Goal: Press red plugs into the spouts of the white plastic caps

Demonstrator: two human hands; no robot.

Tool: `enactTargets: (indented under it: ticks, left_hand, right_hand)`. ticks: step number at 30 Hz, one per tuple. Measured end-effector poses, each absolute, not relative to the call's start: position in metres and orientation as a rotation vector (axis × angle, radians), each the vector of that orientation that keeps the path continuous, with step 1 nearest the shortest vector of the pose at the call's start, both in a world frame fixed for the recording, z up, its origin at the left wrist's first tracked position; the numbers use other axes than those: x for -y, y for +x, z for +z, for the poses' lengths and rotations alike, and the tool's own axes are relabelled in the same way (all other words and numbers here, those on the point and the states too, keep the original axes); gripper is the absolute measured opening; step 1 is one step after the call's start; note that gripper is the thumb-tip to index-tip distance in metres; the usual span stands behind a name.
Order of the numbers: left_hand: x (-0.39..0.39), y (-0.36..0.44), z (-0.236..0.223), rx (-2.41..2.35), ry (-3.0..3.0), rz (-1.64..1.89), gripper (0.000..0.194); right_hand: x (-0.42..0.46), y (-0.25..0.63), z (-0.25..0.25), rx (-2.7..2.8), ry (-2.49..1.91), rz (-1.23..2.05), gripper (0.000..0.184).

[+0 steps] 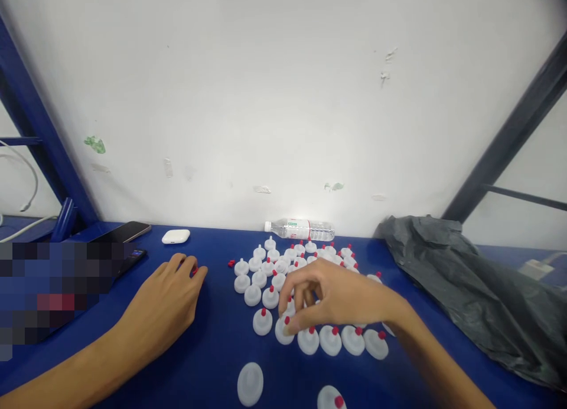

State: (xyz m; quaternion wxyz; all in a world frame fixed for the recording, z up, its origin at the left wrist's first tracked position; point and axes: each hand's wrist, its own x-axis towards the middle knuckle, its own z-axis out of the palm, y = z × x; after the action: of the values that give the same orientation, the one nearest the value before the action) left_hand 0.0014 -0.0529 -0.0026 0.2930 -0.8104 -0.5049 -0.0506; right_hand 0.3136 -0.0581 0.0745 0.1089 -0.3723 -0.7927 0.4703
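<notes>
My left hand (172,288) rests on the blue table with its fingers curled down. A bit of a small red cap (195,271) shows between its thumb and fingers. Over the front of a cluster of round white plastic lids with nozzles (262,322), my right hand (332,288) reaches in from the right. Its thumb and index finger close around the red cap (287,320) on one lid. Most lids carry red caps; several at the left of the cluster have bare nozzles. Small red caps (231,263) lie left of the lids.
A clear water bottle (295,229) lies against the wall behind the lids. At the left are a white earphone case (176,236) and a phone (126,232). A dark plastic bag (465,297) covers the right side. One lid (250,384) lies near the front edge.
</notes>
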Motion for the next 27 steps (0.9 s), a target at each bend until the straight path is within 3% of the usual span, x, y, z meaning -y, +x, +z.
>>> enactTargets:
  ticks: [6, 14, 27]
  left_hand:
    - [0.041, 0.001, -0.019, 1.200, -2.272, -0.340, 0.038]
    - [0.036, 0.002, -0.031, 1.283, -2.394, -0.405, 0.045]
    - [0.030, -0.003, -0.029, 1.252, -2.505, -0.392, 0.046]
  right_hand:
    - [0.075, 0.281, 0.049, 2.512, -0.971, 1.257, 0.042]
    - [0.079, 0.271, 0.033, 2.621, -0.755, 1.027, 0.011]
    - [0.082, 0.267, 0.047, 2.443, -0.887, 1.016, 0.011]
